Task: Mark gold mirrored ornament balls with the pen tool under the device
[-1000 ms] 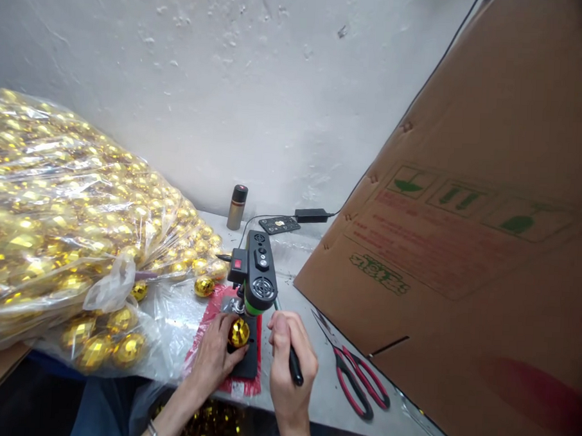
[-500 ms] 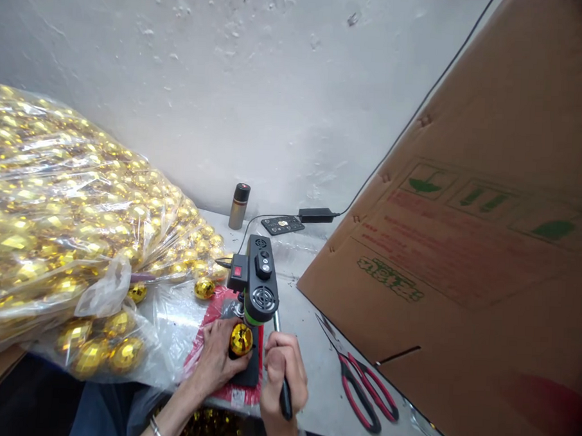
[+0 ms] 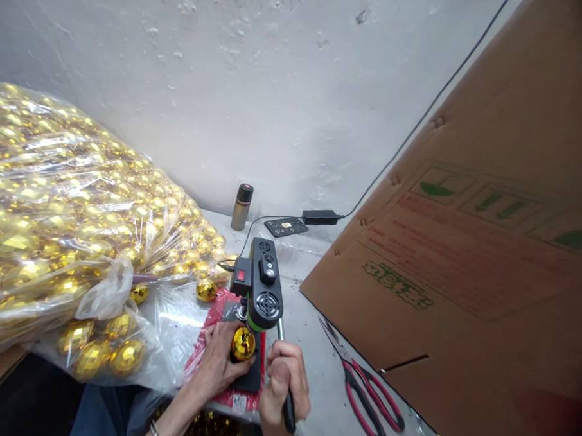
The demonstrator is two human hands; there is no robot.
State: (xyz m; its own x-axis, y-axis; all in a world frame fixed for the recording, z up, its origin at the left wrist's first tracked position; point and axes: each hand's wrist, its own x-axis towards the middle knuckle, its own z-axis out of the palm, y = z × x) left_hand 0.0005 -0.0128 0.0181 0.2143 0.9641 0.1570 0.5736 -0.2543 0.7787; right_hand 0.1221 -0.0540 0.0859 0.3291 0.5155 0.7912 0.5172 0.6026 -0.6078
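Observation:
My left hand (image 3: 217, 359) is closed around a shiny gold mirrored ball (image 3: 244, 343), held under the head of a small black bench press (image 3: 267, 288) with a green band. My right hand (image 3: 286, 385) grips the press's lever (image 3: 289, 411), a metal rod with a black handle that slopes down toward me. The press stands on a red plastic sheet (image 3: 203, 343); its base is partly hidden by my left hand. A single gold ball (image 3: 206, 289) lies just left of the press.
A big clear bag of gold balls (image 3: 79, 202) fills the left side. Red-handled scissors (image 3: 367, 392) lie to the right, beside a large cardboard box (image 3: 463, 251). Behind the press are a spray can (image 3: 242, 207), a phone (image 3: 285, 227) and a black power adapter (image 3: 320, 217).
The whole view has shifted slightly, so things sit a little farther right. Both hands keep the same hold on the ball and the lever.

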